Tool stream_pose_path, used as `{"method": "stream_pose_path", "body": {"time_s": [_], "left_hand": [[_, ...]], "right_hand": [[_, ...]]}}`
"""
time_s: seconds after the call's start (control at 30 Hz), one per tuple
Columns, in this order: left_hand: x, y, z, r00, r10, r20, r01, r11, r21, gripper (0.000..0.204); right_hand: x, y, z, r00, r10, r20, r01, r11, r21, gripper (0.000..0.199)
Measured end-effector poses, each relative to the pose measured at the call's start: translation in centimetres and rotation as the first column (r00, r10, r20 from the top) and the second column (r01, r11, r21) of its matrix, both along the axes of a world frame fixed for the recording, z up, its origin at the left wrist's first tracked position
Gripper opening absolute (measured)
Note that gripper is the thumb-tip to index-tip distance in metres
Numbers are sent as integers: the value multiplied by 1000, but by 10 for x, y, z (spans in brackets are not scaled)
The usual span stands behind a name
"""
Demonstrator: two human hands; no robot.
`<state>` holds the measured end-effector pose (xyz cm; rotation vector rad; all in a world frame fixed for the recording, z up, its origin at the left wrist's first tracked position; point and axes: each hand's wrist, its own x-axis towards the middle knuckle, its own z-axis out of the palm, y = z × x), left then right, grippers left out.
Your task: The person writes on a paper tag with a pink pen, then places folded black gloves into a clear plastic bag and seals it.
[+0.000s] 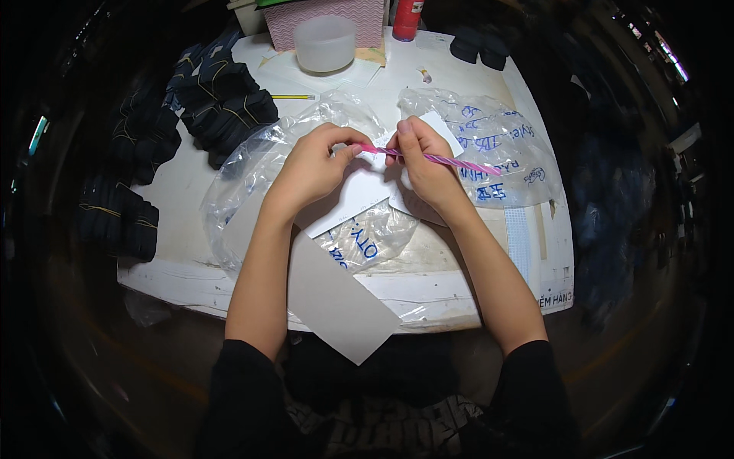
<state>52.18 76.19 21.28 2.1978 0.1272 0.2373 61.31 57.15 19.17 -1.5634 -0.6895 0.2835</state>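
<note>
A pink and purple striped pen [468, 164] lies slantwise across both hands above the table. My right hand [428, 164] is closed round its middle, the thumb pressed on top. At the pen's left end, the fingertips of my left hand [317, 162] pinch its solid pink tip; whether that is a cap I cannot tell. Beneath the hands are white sheets of paper or card [353, 195], partly hidden by them. A grey card [336, 298] sticks out over the table's front edge. Clear plastic bags [237, 203] with blue handwriting lie under the cards.
Bundles of dark cloth [229, 111] tied with yellow bands are stacked on the left. A translucent round tub [325, 46], a pink patterned box [367, 19] and a red can [407, 19] stand at the back of the white table [183, 268]. A yellow pencil [294, 97] lies behind my left hand.
</note>
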Motion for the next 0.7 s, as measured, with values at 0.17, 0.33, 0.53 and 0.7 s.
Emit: {"method": "stream_pose_path", "body": {"time_s": [0.17,0.33,0.53,0.7], "left_hand": [[-1,-1,6,999,-28,-45,25,998,-62,20],[-2,1,6,1000,-13,5,13,1000,-16,20],[-1,2,4,998,-31,47,32,999,-13,19],[-2,1,6,998,-55,36,55,998,-2,18]], "right_hand": [[-4,-1,2,1000,15,0,-15,1000,-6,38],[-5,-1,4,999,8,37,-9,1000,14,37],[-7,-3,4,996,-9,93,8,1000,8,40],[-8,-1,1,998,4,62,-6,1000,21,38]]}}
